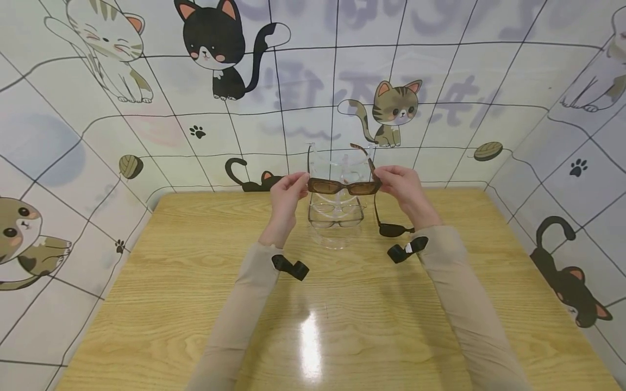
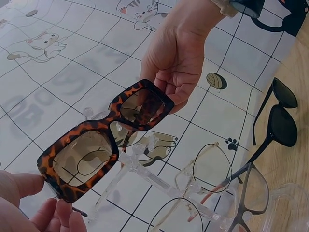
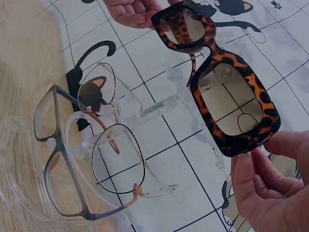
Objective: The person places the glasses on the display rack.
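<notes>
Tortoiseshell sunglasses [image 1: 325,186] with brown lenses are held level in front of the upper part of a clear display stand [image 1: 335,241]. My left hand [image 1: 286,202] pinches them at the left hinge, and my right hand [image 1: 403,191] pinches the right hinge. Both wrist views show thumb and fingers on the frame's outer corners. Below hang thin wire-rimmed glasses [image 3: 119,158] and, lower, grey-framed glasses [image 3: 65,179], both on the stand. Whether the sunglasses touch the stand's top arm [image 2: 140,166] cannot be told.
Black sunglasses [image 1: 391,230] lie on the wooden table [image 1: 195,304] right of the stand, close to my right wrist. Behind the table's far edge rises a cat-printed tiled backdrop [image 1: 303,125]. Black wrist straps [image 1: 290,267] sit on both sleeves.
</notes>
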Available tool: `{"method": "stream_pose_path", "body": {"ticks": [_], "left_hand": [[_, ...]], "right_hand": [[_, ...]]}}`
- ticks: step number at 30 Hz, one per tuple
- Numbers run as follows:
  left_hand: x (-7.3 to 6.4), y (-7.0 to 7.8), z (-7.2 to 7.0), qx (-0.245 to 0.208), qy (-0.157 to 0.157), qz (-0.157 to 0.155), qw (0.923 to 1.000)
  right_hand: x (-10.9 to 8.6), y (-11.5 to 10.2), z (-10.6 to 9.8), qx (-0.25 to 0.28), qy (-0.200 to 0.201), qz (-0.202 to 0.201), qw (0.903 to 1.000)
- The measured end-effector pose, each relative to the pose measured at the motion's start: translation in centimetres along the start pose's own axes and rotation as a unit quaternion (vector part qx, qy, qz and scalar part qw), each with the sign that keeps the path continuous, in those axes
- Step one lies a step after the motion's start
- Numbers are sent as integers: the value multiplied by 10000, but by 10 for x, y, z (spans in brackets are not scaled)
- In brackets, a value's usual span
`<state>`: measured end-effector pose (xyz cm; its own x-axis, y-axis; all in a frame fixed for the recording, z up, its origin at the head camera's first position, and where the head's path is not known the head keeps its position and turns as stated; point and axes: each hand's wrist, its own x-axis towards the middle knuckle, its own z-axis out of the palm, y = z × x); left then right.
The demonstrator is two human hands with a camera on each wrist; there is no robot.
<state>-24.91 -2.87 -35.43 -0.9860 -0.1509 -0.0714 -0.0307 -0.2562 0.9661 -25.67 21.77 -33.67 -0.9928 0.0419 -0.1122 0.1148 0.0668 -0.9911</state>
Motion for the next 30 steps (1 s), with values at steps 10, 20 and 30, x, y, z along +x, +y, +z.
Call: {"method": "stream_pose_path", "body": {"ticks": [10, 20, 30], "left_hand": [[9, -7, 2, -88, 162, -174, 9997], [12, -15, 2, -24, 191, -213, 9996], [14, -20, 1, -138, 218, -228, 9994]], "right_hand": [[10, 7, 4, -13, 251, 31, 9997], [13, 13, 5, 272, 297, -1, 9992], [12, 15, 6, 48, 261, 122, 9996]]}}
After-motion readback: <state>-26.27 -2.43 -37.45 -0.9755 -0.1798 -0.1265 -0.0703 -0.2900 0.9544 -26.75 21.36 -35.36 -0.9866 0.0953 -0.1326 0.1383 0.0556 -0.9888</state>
